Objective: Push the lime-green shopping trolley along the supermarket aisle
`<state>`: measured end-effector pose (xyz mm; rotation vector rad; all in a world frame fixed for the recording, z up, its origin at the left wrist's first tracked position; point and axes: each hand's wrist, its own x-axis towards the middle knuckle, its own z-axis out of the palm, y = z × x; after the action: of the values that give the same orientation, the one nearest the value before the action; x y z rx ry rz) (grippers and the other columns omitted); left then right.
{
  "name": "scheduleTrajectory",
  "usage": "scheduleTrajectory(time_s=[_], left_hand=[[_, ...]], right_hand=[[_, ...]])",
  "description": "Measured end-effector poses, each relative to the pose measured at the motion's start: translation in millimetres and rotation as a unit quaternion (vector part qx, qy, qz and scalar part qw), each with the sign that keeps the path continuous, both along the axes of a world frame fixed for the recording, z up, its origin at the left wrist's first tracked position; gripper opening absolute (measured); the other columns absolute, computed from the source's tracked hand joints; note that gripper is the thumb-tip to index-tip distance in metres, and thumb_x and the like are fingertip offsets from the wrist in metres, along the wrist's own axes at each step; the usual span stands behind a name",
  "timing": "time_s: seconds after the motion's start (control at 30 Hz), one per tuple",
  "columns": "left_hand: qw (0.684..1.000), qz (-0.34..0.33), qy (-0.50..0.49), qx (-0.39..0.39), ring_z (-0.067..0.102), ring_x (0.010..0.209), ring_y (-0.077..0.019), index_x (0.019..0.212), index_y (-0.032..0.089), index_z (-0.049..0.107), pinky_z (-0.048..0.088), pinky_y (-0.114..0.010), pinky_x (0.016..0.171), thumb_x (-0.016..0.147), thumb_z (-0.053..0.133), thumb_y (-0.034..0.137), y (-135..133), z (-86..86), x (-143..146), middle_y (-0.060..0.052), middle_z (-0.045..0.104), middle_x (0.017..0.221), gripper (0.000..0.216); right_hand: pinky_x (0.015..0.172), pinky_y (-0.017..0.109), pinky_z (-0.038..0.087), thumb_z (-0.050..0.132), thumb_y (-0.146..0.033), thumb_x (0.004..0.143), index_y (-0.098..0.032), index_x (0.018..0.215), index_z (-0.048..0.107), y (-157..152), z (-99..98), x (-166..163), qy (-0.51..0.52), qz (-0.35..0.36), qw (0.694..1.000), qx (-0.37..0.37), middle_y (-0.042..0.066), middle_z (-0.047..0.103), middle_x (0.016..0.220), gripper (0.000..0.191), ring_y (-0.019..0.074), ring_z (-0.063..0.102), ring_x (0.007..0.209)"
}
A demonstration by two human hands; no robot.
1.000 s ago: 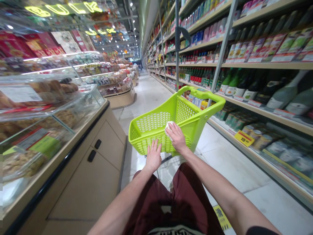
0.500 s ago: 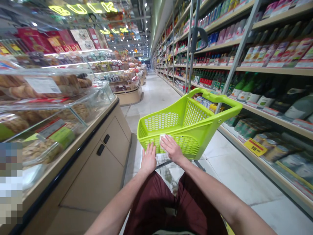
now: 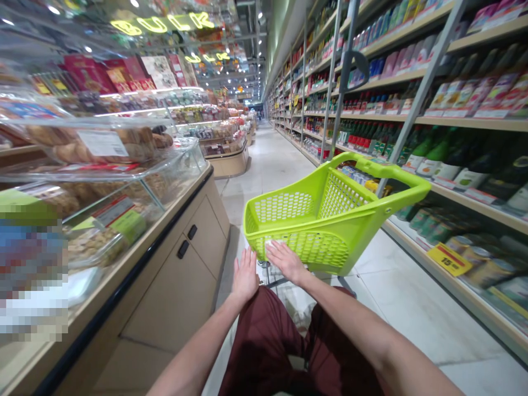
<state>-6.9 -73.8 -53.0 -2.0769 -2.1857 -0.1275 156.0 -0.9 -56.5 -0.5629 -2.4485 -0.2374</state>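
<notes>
A lime-green plastic shopping cart (image 3: 330, 220) stands in a supermarket aisle just ahead of me, its handle (image 3: 391, 170) to the upper right. My left hand (image 3: 245, 273) lies flat against the cart's near wall, fingers stretched out. My right hand (image 3: 283, 259) presses a small white cloth (image 3: 272, 243) flat against the lower near wall, fingers extended over it. My dark red trousers fill the lower middle of the view.
A beige counter (image 3: 165, 258) with glass cases of baked goods runs along the left. Shelves of bottles and cans (image 3: 433, 159) line the right. A yellow price tag (image 3: 449, 258) hangs on a low shelf. The tiled aisle (image 3: 272, 159) stretches ahead.
My right hand with the white cloth has slid from the cart's top rim down its near wall and leftward. My left hand has dropped slightly. The view has shifted.
</notes>
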Motion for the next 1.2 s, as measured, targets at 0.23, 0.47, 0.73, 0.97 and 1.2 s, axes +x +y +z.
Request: scheduleTrajectory(time_s=[0.23,0.47,0.73,0.97,1.2], left_hand=[[1.0,0.02,-0.01,-0.002,0.008,0.131,-0.0234,0.131,0.01,0.023,0.016,-0.046,0.104,0.066,0.046,0.013,1,3.7,-10,-0.011,0.014,0.142,0.069],[1.0,0.019,-0.02,-0.011,0.008,0.131,-0.0249,0.13,0.009,0.025,0.017,-0.046,0.103,0.066,0.046,0.013,-1,-2.3,-14,-0.012,0.012,0.143,0.068],[0.999,-0.01,-0.037,0.004,0.006,0.131,-0.0243,0.13,0.01,0.025,0.017,-0.046,0.104,0.065,0.047,0.013,2,1.0,12,-0.012,0.015,0.142,0.068],[0.997,-0.072,-0.019,-0.02,0.004,0.131,-0.023,0.132,0.011,0.023,0.013,-0.044,0.105,0.065,0.046,0.012,-2,4.4,35,-0.011,0.012,0.143,0.07],[0.997,-0.075,-0.025,-0.016,0.003,0.131,-0.0234,0.132,0.011,0.023,0.012,-0.045,0.105,0.066,0.046,0.014,4,13.8,47,-0.01,0.011,0.143,0.07]], right_hand=[[0.101,0.044,0.028,0.039,-0.015,0.087,-0.016,0.107,0.055,15,19.3,-45,-0.012,0.029,0.999,0.031,0.006,0.044,0.129,0.027,0.0202,0.022,0.128],[0.096,0.044,0.034,0.042,-0.017,0.086,-0.017,0.098,0.06,2,-33.9,-22,-0.073,0.029,0.997,0.008,0.007,0.054,0.118,0.022,0.0203,0.035,0.121],[0.102,0.047,0.025,0.037,-0.016,0.087,-0.019,0.112,0.053,23,25.6,8,0.026,-0.008,0.998,0.051,0.006,0.041,0.131,0.03,0.0205,0.019,0.128],[0.096,0.045,0.033,0.041,-0.018,0.086,-0.018,0.103,0.059,9,-35.8,42,-0.082,-0.024,0.996,-0.006,0.007,0.051,0.122,0.024,0.0207,0.032,0.123],[0.102,0.046,0.023,0.037,-0.016,0.087,-0.019,0.116,0.051,22,34.9,62,0.044,-0.086,0.995,0.038,0.006,0.041,0.131,0.033,0.02,0.019,0.129]])
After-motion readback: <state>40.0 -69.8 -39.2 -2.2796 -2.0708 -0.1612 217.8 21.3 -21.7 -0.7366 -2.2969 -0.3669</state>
